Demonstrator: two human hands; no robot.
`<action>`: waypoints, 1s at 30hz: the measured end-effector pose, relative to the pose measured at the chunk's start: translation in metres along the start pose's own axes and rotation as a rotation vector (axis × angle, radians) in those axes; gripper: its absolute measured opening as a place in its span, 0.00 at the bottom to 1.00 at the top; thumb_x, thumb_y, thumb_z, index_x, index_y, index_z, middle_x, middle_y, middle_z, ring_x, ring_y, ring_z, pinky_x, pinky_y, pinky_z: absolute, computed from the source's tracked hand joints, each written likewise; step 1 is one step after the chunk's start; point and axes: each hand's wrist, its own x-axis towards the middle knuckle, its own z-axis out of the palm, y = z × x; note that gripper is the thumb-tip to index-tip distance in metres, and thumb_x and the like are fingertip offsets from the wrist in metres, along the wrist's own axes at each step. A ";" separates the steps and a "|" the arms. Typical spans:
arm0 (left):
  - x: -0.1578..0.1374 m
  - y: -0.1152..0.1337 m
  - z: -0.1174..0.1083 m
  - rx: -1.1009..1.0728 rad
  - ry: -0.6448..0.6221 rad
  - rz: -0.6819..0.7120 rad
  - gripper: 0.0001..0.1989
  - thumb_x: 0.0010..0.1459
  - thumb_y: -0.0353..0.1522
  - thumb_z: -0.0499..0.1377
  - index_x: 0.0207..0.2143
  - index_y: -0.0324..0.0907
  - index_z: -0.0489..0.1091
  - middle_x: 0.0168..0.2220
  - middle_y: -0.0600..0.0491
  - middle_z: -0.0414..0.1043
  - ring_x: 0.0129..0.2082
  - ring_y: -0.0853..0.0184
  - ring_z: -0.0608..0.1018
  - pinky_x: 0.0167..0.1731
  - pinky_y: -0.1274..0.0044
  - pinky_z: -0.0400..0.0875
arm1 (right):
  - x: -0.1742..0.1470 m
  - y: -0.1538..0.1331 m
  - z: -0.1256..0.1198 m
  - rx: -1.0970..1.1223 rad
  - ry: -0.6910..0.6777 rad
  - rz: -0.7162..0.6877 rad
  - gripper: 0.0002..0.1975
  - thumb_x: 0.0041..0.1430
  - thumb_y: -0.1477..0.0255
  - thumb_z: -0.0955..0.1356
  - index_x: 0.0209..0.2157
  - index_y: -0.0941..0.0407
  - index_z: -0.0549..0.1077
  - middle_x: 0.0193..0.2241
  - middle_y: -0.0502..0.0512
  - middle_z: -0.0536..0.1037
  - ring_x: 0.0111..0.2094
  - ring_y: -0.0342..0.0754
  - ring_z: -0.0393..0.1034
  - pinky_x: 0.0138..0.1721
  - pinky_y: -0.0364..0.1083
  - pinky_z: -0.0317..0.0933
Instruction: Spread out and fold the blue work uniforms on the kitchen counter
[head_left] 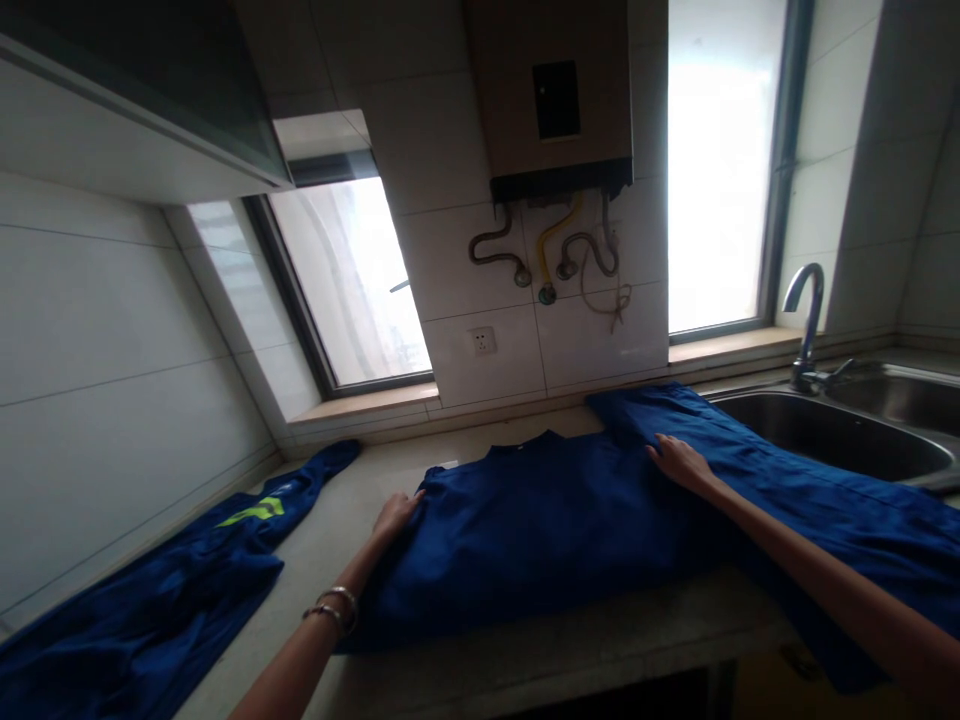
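Note:
A dark blue work shirt (540, 530) lies spread on the counter in front of me, its collar edge toward the wall. My left hand (397, 512), with bracelets on the wrist, is closed on the shirt's left upper edge. To the right, a long blue piece of cloth (780, 485) extends past the sink; whether it is a sleeve or a separate garment I cannot tell. My right hand (681, 464) rests where this cloth meets the shirt, fingers laid on the fabric and slightly apart.
Another blue garment (187, 590) with a yellow-green strip lies along the left wall. A steel sink (832, 440) with a faucet (806, 320) is at the right. A water heater (555, 90) with hoses hangs above an outlet (483, 341). A cabinet (150, 110) overhangs the upper left.

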 end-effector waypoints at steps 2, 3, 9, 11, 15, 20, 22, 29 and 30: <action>0.007 -0.007 0.005 -0.011 -0.013 -0.011 0.24 0.60 0.45 0.46 0.23 0.36 0.69 0.28 0.41 0.74 0.32 0.57 0.77 0.30 0.75 0.65 | 0.000 0.009 -0.001 -0.083 -0.026 -0.017 0.18 0.63 0.64 0.60 0.48 0.59 0.70 0.46 0.67 0.72 0.49 0.60 0.67 0.46 0.53 0.59; 0.010 -0.008 0.007 -0.011 -0.007 -0.015 0.23 0.60 0.44 0.47 0.24 0.36 0.69 0.30 0.42 0.75 0.33 0.57 0.77 0.30 0.76 0.65 | 0.001 0.012 -0.002 -0.116 -0.035 -0.021 0.17 0.63 0.63 0.60 0.47 0.57 0.70 0.45 0.65 0.73 0.47 0.59 0.68 0.44 0.51 0.60; 0.008 -0.011 0.013 0.051 0.058 -0.078 0.19 0.61 0.38 0.46 0.40 0.35 0.70 0.44 0.35 0.73 0.45 0.52 0.75 0.38 0.72 0.66 | -0.003 0.015 -0.003 -0.237 -0.051 -0.016 0.16 0.65 0.64 0.57 0.47 0.54 0.69 0.43 0.62 0.75 0.41 0.59 0.72 0.35 0.49 0.61; 0.003 -0.011 0.016 0.070 0.053 -0.099 0.18 0.60 0.37 0.47 0.44 0.36 0.68 0.45 0.35 0.72 0.45 0.49 0.75 0.38 0.68 0.67 | -0.006 0.015 -0.002 -0.257 -0.066 -0.014 0.15 0.64 0.65 0.58 0.46 0.55 0.68 0.42 0.64 0.75 0.41 0.60 0.72 0.35 0.50 0.61; -0.001 -0.009 0.012 0.093 0.036 -0.103 0.21 0.60 0.39 0.47 0.50 0.36 0.64 0.45 0.36 0.71 0.46 0.48 0.74 0.39 0.64 0.67 | -0.004 0.015 -0.004 -0.272 -0.098 -0.001 0.18 0.64 0.63 0.57 0.48 0.58 0.67 0.42 0.68 0.75 0.42 0.61 0.72 0.38 0.53 0.61; -0.003 0.022 0.007 0.158 0.269 0.023 0.28 0.61 0.39 0.46 0.60 0.34 0.54 0.54 0.32 0.62 0.54 0.48 0.67 0.48 0.63 0.63 | 0.023 0.004 -0.006 -0.236 -0.123 0.014 0.22 0.65 0.58 0.56 0.53 0.56 0.64 0.47 0.67 0.73 0.46 0.61 0.70 0.40 0.52 0.61; -0.009 0.044 0.014 0.235 0.351 0.178 0.26 0.62 0.39 0.47 0.60 0.36 0.56 0.60 0.33 0.53 0.60 0.47 0.58 0.54 0.60 0.56 | 0.036 -0.005 -0.004 -0.221 -0.128 0.023 0.23 0.65 0.58 0.55 0.53 0.56 0.64 0.47 0.67 0.72 0.46 0.60 0.69 0.40 0.52 0.61; -0.021 0.064 0.043 0.191 -0.026 0.375 0.24 0.64 0.44 0.41 0.61 0.56 0.54 0.66 0.50 0.43 0.64 0.44 0.44 0.53 0.43 0.41 | 0.041 -0.026 0.006 -0.214 -0.106 0.021 0.19 0.67 0.64 0.53 0.48 0.59 0.66 0.44 0.68 0.74 0.45 0.58 0.70 0.42 0.52 0.60; -0.020 0.059 0.044 0.183 -0.034 0.357 0.24 0.64 0.43 0.40 0.62 0.58 0.52 0.67 0.52 0.42 0.64 0.44 0.43 0.52 0.42 0.42 | 0.038 -0.027 0.006 -0.215 -0.102 0.024 0.19 0.67 0.65 0.53 0.48 0.60 0.66 0.43 0.69 0.74 0.45 0.58 0.70 0.42 0.52 0.60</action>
